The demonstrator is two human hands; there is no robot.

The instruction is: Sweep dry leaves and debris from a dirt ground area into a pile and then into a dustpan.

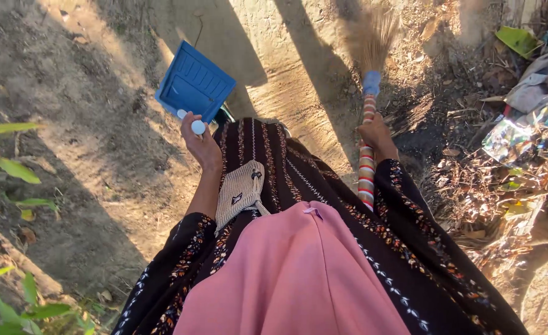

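My left hand (199, 144) grips the white handle end of a blue plastic dustpan (193, 82), which hangs over the bare dirt ground on the left. My right hand (376, 135) is wrapped around the red, white and striped handle of a broom (367, 158). The broom's brown bristle head (371, 37) points away from me toward the sunlit ground. Between my arms I see my dark patterned dress and a pink cloth.
A heap of dry leaves, wrappers and rags (522, 136) lies on the right. Green leafy plants (13, 167) stand at the left edge. Long shadows cross the dirt ground (286, 62) ahead.
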